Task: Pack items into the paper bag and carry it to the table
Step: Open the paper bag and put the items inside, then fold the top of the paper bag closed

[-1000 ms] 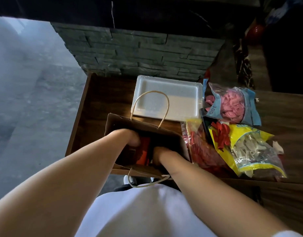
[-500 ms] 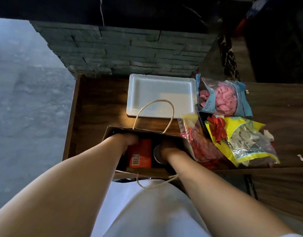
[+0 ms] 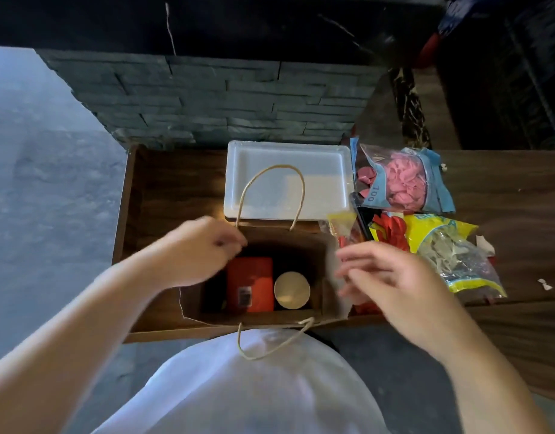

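A brown paper bag with twine handles stands open on the wooden counter in front of me. Inside it lie an orange box with a barcode and a round cream lid beside it. My left hand hovers over the bag's left rim, fingers loosely curled, holding nothing. My right hand is just outside the bag's right rim, fingers apart and empty, over a clear packet of red balloons. Both hands are blurred by motion.
A white foam tray lies behind the bag. To the right lie a blue packet of pink balloons and a yellow packet of pale balloons. A stone-faced wall rises behind the counter; grey floor is left.
Both hands have come up out of the bag and moved apart, left to the left rim, right past the right rim. The orange box and round lid stay inside.
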Demonstrator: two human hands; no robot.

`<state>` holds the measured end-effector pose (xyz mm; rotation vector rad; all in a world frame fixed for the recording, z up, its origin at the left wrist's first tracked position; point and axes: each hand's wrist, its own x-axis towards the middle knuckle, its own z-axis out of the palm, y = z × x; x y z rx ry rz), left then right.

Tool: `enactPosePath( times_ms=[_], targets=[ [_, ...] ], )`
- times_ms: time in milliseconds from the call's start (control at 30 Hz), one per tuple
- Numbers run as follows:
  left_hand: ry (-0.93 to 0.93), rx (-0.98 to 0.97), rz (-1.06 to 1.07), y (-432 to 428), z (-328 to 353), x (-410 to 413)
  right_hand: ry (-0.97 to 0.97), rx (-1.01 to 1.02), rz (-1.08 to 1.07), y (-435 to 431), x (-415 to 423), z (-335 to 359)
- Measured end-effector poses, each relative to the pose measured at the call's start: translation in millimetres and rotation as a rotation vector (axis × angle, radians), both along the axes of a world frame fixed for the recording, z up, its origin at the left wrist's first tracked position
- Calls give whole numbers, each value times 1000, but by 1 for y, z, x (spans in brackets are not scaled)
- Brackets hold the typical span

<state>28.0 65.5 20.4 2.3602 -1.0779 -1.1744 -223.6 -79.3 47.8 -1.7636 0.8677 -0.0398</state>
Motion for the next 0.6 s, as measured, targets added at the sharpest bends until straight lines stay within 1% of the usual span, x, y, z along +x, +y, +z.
enactPosePath(
  times_ms=[33,67,100,133,167,200,233,267,333,367,400,433,467,500,567,600],
  targets=[
    [84,-170,125,18,14,6,-25,18,-52,-5,-18,5],
    [123,-333,265,37,24,12,-15,27,-91,-8,-35,1],
    [96,-428,387,55,27,18,18,28,-110,-9,-49,-7],
    [43,-442,470,73,24,23,63,32,-114,-8,-61,-18],
    [0,-402,517,89,16,27,106,41,-105,-7,-69,-31],
    [8,-331,524,103,6,28,128,49,-87,-4,-75,-44],
    [87,-253,487,114,-6,25,134,69,-71,1,-76,-55],
    [207,-195,427,118,-17,19,121,99,-57,5,-73,-64],
    [426,-151,352,111,-36,-3,44,175,-23,16,-55,-81],
    [447,-148,327,105,-50,-15,-4,201,-4,22,-42,-92],
    [397,-149,304,98,-63,-27,-33,191,4,28,-30,-101],
    [298,-144,296,90,-74,-35,-43,164,8,30,-18,-107],
    [211,-134,317,85,-80,-39,-41,123,0,30,-9,-112],
    [170,-144,357,86,-83,-38,-51,93,-25,28,-6,-116],
    [153,-264,434,94,-82,-30,-136,119,-61,21,-11,-117],
    [117,-344,437,97,-79,-25,-182,135,-61,19,-15,-115]
  ],
)
